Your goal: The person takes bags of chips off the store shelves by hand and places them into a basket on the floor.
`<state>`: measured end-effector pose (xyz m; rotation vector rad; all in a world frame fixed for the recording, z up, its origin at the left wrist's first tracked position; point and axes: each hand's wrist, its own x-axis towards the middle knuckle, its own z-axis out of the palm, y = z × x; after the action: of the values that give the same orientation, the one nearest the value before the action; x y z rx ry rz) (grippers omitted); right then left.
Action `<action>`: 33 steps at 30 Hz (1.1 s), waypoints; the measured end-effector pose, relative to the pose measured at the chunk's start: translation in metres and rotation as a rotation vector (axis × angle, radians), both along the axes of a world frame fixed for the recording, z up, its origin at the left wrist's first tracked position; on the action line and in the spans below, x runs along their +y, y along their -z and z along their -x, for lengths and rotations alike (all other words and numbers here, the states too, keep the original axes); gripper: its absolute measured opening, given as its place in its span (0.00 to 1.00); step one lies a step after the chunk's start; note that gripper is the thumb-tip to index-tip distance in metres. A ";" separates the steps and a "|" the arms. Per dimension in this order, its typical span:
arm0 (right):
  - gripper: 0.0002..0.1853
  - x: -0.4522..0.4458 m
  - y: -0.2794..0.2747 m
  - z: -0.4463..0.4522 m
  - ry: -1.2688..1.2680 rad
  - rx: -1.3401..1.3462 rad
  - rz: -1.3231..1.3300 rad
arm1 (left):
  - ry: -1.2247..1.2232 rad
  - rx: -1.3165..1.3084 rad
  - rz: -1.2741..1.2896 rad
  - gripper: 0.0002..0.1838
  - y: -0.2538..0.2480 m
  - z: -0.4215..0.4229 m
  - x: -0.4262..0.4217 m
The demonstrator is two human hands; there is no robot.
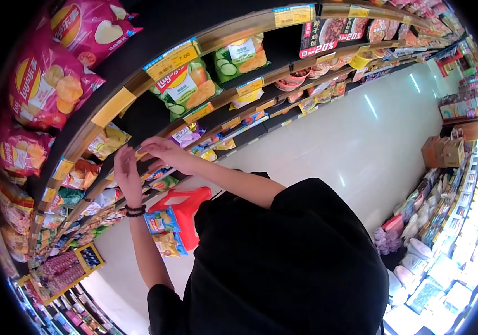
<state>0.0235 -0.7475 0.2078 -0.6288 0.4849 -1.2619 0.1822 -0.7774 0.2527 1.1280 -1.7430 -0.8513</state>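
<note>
My left hand (128,174), with a dark beaded bracelet at the wrist, is raised at the front edge of the snack shelf, fingers stretched upward. Close beside it, my right hand (166,154) reaches in from the right with its fingers loosely bent and apart. Nothing shows in either hand. Left of my left hand lies a yellow snack bag (108,140) on the shelf. A purple snack bag (188,134) is just beyond my right hand. Above them stands a green chip bag (186,89), behind a yellow price tag (173,59).
Magenta chip bags (49,89) fill the upper left shelf. A red plastic basket (189,209) is below my arms, with a blue snack bag (162,220) beside it. Cardboard boxes (443,152) stand across the pale aisle floor (334,139), near another stocked shelf.
</note>
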 end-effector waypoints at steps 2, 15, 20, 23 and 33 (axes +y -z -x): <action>0.20 -0.005 0.001 0.003 0.034 -0.034 -0.002 | 0.044 -0.037 -0.009 0.18 0.001 -0.001 -0.026; 0.33 -0.024 0.018 0.012 0.154 -0.183 -0.091 | -0.101 0.407 -0.364 0.30 0.021 0.026 -0.082; 0.35 -0.034 0.013 0.014 0.217 -0.207 -0.201 | -0.196 0.356 -0.379 0.36 0.031 0.029 -0.103; 0.38 -0.040 0.023 0.011 0.235 -0.242 -0.170 | -0.173 0.474 -0.294 0.31 0.029 0.044 -0.109; 0.40 -0.072 0.016 0.003 0.280 -0.253 -0.225 | -0.193 0.399 -0.306 0.24 0.044 0.049 -0.152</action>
<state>0.0207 -0.8192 0.1922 -0.2106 0.5058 -1.5020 0.1336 -0.9298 0.2086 1.2017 -1.1853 -1.1582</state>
